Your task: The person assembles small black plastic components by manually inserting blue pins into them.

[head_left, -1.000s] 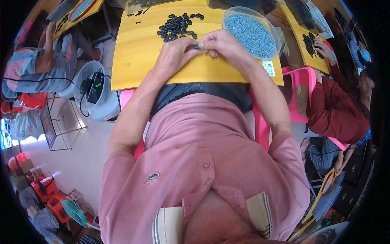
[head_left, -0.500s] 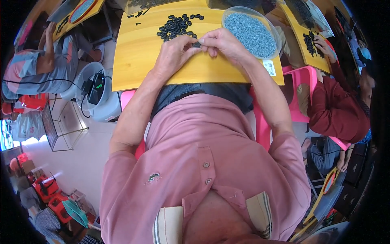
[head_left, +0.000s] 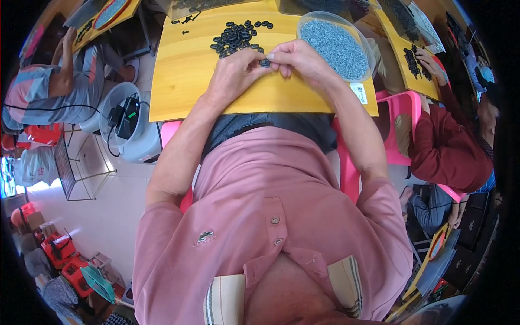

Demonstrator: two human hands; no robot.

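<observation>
Head view: yellow tabletop, hands together

A round tub of blue-grey pieces stands right. Right hand, grip unclear, meets left hand, which, nearer than the black pile, pinches one black oval part.

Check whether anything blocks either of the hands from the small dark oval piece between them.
Nothing visible does: the left hand holds the small dark oval piece, and the right hand's fingers are right at it. The loose black oval pieces lie beyond, not between.
</observation>
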